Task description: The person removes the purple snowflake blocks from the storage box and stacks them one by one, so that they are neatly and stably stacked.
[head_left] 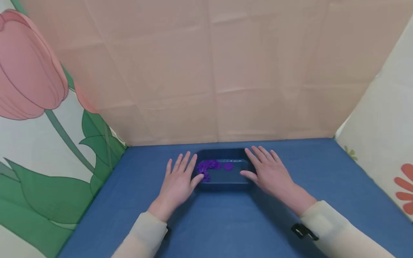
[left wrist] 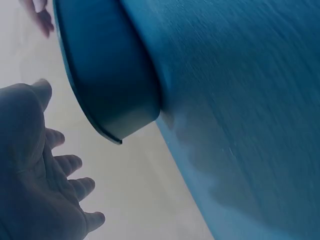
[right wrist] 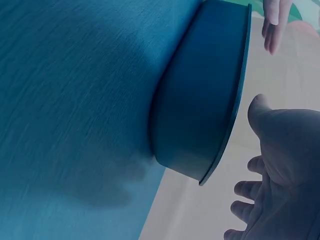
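A dark blue rectangular tray [head_left: 222,186] sits on the blue tabletop, its outer wall [left wrist: 107,65] large in both wrist views. Small purple pieces [head_left: 206,165] are bunched inside it toward the left, and one round purple piece [head_left: 228,166] lies apart near the middle. My left hand [head_left: 178,182] hovers by the tray's left end, fingers spread and palm down. On the other side, my right hand [head_left: 270,172] is held over the right end, its fingers extended too. The wrist views show a gap between each palm and the tray; neither hand holds anything.
Blue cloth [head_left: 222,222] covers the table. Behind it rises a creased beige sheet [head_left: 213,71]. Tulip-patterned panels [head_left: 29,71] stand at the left, and a white panel with a red flower [head_left: 407,190] borders the right.
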A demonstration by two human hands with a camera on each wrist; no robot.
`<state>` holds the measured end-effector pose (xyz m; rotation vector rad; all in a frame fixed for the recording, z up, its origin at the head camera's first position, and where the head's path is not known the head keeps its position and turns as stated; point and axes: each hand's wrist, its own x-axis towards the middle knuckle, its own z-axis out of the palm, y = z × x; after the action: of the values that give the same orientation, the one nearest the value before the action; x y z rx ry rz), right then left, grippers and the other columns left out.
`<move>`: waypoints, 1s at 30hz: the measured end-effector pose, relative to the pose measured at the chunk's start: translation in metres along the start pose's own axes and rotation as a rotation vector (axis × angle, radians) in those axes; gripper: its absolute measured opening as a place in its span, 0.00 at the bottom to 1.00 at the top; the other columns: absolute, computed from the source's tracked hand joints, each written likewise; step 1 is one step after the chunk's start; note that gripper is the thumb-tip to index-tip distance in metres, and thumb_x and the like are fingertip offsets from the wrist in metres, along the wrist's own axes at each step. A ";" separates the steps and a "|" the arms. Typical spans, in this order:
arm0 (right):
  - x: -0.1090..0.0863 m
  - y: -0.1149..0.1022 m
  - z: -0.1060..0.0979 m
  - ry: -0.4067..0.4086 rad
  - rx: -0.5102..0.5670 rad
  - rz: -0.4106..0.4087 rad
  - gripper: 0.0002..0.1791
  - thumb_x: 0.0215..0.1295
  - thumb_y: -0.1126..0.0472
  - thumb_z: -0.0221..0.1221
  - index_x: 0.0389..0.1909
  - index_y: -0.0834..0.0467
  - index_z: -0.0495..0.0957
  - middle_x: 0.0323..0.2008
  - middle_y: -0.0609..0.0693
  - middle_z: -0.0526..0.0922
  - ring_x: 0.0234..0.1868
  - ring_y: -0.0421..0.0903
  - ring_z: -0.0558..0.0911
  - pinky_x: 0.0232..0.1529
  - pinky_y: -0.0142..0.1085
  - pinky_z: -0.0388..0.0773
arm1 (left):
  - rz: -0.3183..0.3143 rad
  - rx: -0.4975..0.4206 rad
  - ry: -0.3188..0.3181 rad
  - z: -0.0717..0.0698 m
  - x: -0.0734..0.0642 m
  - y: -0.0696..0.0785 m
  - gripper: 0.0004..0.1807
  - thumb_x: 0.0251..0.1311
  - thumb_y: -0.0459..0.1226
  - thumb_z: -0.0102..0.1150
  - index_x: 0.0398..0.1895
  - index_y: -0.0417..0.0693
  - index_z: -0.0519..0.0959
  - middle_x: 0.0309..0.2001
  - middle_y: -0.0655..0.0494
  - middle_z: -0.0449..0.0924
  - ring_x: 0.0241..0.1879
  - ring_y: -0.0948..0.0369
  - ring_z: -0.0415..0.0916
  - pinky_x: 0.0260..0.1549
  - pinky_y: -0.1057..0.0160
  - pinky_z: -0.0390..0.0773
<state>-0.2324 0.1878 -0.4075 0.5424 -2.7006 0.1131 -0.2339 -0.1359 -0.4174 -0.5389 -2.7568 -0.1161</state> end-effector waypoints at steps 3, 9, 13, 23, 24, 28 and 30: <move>0.006 -0.003 0.002 -0.017 0.014 0.013 0.46 0.65 0.32 0.54 0.75 0.54 0.56 0.73 0.59 0.59 0.73 0.59 0.55 0.69 0.59 0.48 | -0.015 -0.019 -0.002 0.003 0.003 -0.001 0.40 0.69 0.66 0.30 0.79 0.60 0.46 0.77 0.53 0.45 0.75 0.52 0.37 0.68 0.39 0.37; 0.016 -0.010 0.007 -0.053 0.080 0.021 0.47 0.66 0.33 0.53 0.76 0.57 0.54 0.72 0.60 0.58 0.73 0.60 0.55 0.69 0.58 0.49 | -0.072 -0.123 -0.028 0.008 0.006 -0.003 0.40 0.69 0.65 0.32 0.79 0.61 0.44 0.78 0.54 0.43 0.76 0.53 0.35 0.68 0.39 0.37; 0.022 -0.014 0.011 -0.040 0.124 0.018 0.47 0.66 0.34 0.54 0.76 0.59 0.53 0.72 0.60 0.60 0.72 0.59 0.57 0.69 0.57 0.52 | -0.094 -0.194 -0.026 0.011 0.008 -0.003 0.41 0.69 0.65 0.33 0.79 0.60 0.44 0.78 0.53 0.43 0.76 0.53 0.35 0.69 0.40 0.41; 0.034 -0.027 0.021 -0.056 0.217 0.068 0.49 0.64 0.34 0.56 0.77 0.57 0.51 0.70 0.61 0.61 0.69 0.59 0.62 0.65 0.55 0.62 | -0.135 -0.333 -0.040 0.021 0.012 -0.007 0.40 0.69 0.65 0.33 0.79 0.62 0.43 0.78 0.53 0.43 0.75 0.55 0.35 0.70 0.43 0.42; 0.035 -0.027 0.022 -0.066 0.227 0.074 0.49 0.64 0.34 0.56 0.77 0.56 0.50 0.71 0.61 0.61 0.69 0.59 0.62 0.64 0.56 0.63 | -0.141 -0.347 -0.044 0.022 0.012 -0.008 0.40 0.69 0.66 0.32 0.79 0.62 0.43 0.78 0.54 0.42 0.75 0.55 0.35 0.70 0.44 0.42; 0.040 -0.030 0.027 -0.097 0.249 0.091 0.48 0.65 0.35 0.56 0.77 0.55 0.50 0.71 0.61 0.61 0.69 0.60 0.62 0.62 0.57 0.66 | -0.153 -0.408 -0.042 0.026 0.013 -0.011 0.40 0.69 0.65 0.35 0.79 0.62 0.44 0.77 0.57 0.42 0.75 0.56 0.37 0.70 0.46 0.44; 0.042 -0.030 0.030 -0.105 0.247 0.093 0.48 0.65 0.35 0.56 0.77 0.56 0.51 0.70 0.60 0.61 0.69 0.60 0.62 0.61 0.56 0.66 | -0.156 -0.436 -0.039 0.027 0.014 -0.011 0.39 0.70 0.63 0.38 0.79 0.62 0.44 0.77 0.58 0.41 0.75 0.56 0.38 0.70 0.46 0.46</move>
<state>-0.2670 0.1402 -0.4195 0.5055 -2.8336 0.4610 -0.2585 -0.1376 -0.4386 -0.4309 -2.8138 -0.7635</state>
